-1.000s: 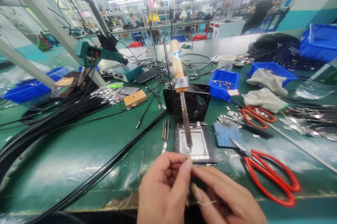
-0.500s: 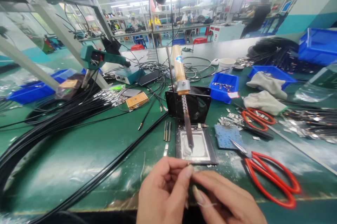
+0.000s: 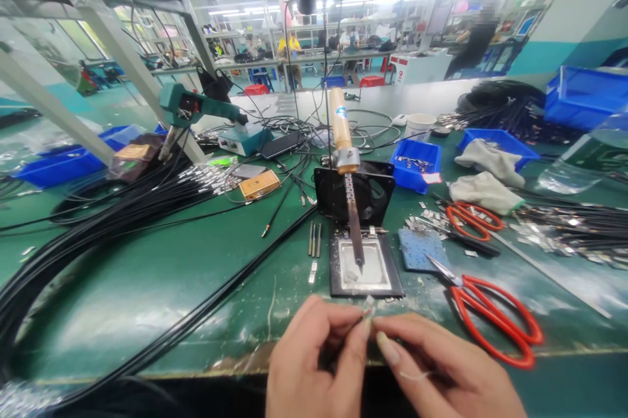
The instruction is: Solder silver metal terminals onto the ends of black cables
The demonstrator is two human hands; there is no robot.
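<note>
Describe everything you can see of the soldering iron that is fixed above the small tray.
The soldering iron has a light wooden handle with a small blue label, a metal clamp collar below it, and a dark perforated shaft ending in a burnt-looking tip. It is mounted tilted, handle up and away, tip pointing down over the shallow metal tray. A black fan stands behind it. Neither hand touches it.

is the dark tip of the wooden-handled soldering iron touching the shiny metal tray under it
Cannot tell. In the head view the soldering iron tip ends over the metal tray, but the angle hides whether a gap remains.
</note>
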